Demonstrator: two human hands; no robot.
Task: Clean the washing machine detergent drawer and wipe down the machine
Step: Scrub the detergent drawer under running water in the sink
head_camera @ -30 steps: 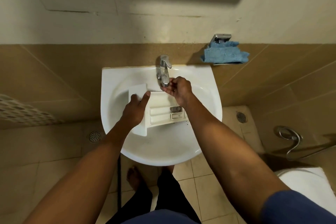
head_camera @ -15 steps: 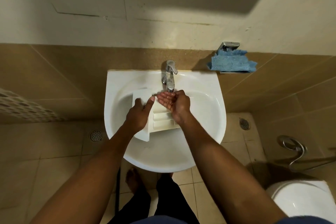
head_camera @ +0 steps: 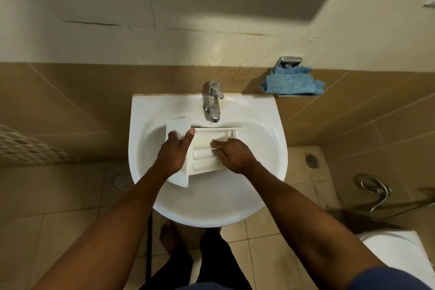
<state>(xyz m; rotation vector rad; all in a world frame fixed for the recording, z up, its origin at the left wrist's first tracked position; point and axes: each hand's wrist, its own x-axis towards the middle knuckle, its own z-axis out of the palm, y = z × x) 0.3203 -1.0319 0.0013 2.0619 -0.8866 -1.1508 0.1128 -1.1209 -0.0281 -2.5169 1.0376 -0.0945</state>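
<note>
Detergent drawer (head_camera: 203,165) lies in the basin of the white sink (head_camera: 146,110), directly below the faucet (head_camera: 213,103), open side up. Its front panel (head_camera: 177,126) is at the left.

Your left hand (head_camera: 173,155) clamps that panel, with the thumb hooked over the inner side and the fingers wrapped over the face. It is a firm pinch and it holds the drawer steady.

Your right hand (head_camera: 235,155) lies across the compartments with the fingers stretched out flat, fingertips down in the far compartment (head_camera: 203,142). The fingertips are blurred. It is not gripping anything, just bare fingers on plastic.

A thin line shows below the spout. I cannot tell whether water is running.

Step in hand, as I judge it: rubbing residue out of the compartments.

To do it well:
- Run your fingertips the length of each channel, then into the corners and along the bases of the dividers, where softened detergent tends to cake.
- Tilt the drawer with your left hand so the rinse water runs out of the open end and does not pool.
- Brace the drawer on the basin wall. Wet plastic is slick, and a slip could knock it against the faucet.
- Turn it over for the underside and the back of the panel before calling it clean.

The blue cloth (head_camera: 292,82) is draped on a wall fitting to the right of the sink, well apart from both hands. It will likely be wanted for drying the drawer and wiping the machine, which is not in view.
</note>
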